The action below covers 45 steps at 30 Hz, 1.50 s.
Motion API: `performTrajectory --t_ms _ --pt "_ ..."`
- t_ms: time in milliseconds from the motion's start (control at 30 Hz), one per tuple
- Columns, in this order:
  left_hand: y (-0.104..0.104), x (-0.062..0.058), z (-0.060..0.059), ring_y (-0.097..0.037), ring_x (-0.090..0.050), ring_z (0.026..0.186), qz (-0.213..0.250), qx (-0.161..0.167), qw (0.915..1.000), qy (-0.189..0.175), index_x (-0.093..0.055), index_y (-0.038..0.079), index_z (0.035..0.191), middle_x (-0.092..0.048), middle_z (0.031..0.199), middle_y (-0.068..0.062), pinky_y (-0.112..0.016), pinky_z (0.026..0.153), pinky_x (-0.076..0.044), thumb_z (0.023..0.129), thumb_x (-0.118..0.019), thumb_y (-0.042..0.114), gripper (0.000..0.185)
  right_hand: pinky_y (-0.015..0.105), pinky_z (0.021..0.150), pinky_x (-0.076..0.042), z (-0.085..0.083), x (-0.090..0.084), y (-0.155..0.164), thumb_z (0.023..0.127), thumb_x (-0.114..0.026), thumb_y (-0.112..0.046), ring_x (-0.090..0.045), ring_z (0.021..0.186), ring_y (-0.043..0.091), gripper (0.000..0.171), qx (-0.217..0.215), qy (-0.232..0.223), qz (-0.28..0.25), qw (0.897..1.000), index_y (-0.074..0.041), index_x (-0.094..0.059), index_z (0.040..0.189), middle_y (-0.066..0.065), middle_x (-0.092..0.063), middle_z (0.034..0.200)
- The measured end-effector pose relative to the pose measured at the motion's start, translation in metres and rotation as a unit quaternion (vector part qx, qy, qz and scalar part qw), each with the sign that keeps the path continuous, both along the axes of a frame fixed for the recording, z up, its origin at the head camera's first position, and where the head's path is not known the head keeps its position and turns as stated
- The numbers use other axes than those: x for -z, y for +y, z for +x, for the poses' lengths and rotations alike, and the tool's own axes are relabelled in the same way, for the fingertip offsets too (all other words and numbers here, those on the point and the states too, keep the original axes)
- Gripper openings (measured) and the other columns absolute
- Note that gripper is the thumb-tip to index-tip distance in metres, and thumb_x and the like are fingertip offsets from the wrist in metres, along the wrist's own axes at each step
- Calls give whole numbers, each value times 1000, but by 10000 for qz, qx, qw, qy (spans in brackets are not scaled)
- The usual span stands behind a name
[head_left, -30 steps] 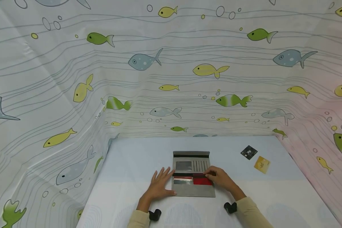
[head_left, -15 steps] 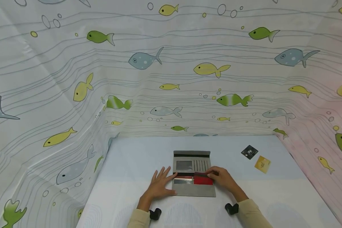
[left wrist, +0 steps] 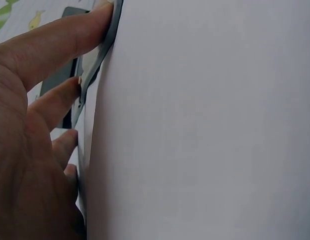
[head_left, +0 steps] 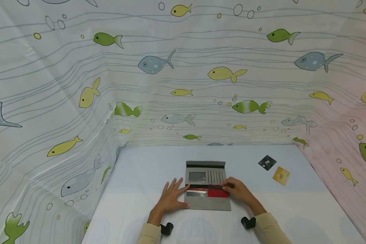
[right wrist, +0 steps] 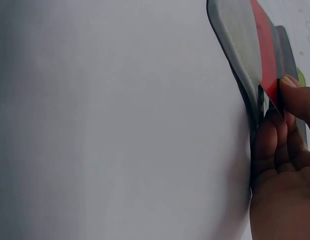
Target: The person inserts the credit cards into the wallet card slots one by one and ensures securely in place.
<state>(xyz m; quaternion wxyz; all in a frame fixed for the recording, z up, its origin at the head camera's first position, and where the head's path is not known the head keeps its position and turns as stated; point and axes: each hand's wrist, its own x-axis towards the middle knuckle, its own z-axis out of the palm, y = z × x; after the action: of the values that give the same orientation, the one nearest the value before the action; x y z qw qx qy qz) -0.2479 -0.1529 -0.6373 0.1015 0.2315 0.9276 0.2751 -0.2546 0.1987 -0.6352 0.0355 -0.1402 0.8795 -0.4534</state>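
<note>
An open grey long wallet (head_left: 207,204) lies flat on the table, its far half showing a clear window and a row of card slots. My left hand (head_left: 170,200) is spread at its left side, with thumb on the near corner and index fingertip by the fold. My right hand (head_left: 238,190) pinches the upper right corner of a red card (head_left: 218,194) with a dark band, in the near half. Seen from the right wrist, the thumb is on the red card (right wrist: 265,55), other fingers behind it. Left of it sits a silver and red card (head_left: 196,193).
To the right on the table lie a black card (head_left: 267,163) marked VIP and a yellow card (head_left: 281,176). Fish-patterned sheeting (head_left: 183,108) rises behind the table and along both sides. Black wrist devices (head_left: 166,229) are on both forearms.
My left index fingertip has slid slightly inward onto the wallet. The red card's dark band shows more clearly at the right fingers; otherwise both hands hold nearly the same position.
</note>
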Motion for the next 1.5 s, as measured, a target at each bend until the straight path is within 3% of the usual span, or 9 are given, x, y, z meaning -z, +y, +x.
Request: performTrajectory --t_ms 267,600,767,1133,1500 --pt "0 -2 1 -39 -12 155 69 -6 10000 27 -48 30 149 -24 167 -9 -65 122 -1 78 -77 53 80 22 74 -49 -1 4 1 94 -68 -15 -55 86 1 9 -630 228 77 9977 -17 -75 99 -1 -67 98" --pt "1 -1 0 -39 -13 155 60 -28 10000 35 -49 31 148 -25 166 -9 -64 122 -2 77 -77 55 80 20 68 -45 4 3 0 93 -70 -16 -49 80 2 8 -725 242 97 9970 -17 -77 97 -2 -63 93" --pt "1 -1 0 -39 -13 155 95 -42 9999 43 -50 31 148 -25 166 -9 -65 122 -1 77 -78 55 80 20 73 -45 7 2 1 93 -71 -16 -51 85 2 7 -741 121 32 9972 -18 -76 95 -1 -64 97" --pt "1 1 0 -39 -13 155 94 -62 9999 44 -50 31 148 -24 167 -8 -64 122 -1 77 -78 56 80 20 75 -46 15 -11 -6 89 -70 2 -55 84 10 6 -1031 314 -105 9941 -1 -74 89 13 -63 91" --pt "1 -1 0 -39 -12 155 79 -71 9999 20 -50 31 148 -24 167 -7 -64 122 0 77 -77 57 80 21 77 -45 5 10 2 89 -71 -5 -52 87 2 12 -1207 381 -301 9915 -16 -74 86 3 -61 88"
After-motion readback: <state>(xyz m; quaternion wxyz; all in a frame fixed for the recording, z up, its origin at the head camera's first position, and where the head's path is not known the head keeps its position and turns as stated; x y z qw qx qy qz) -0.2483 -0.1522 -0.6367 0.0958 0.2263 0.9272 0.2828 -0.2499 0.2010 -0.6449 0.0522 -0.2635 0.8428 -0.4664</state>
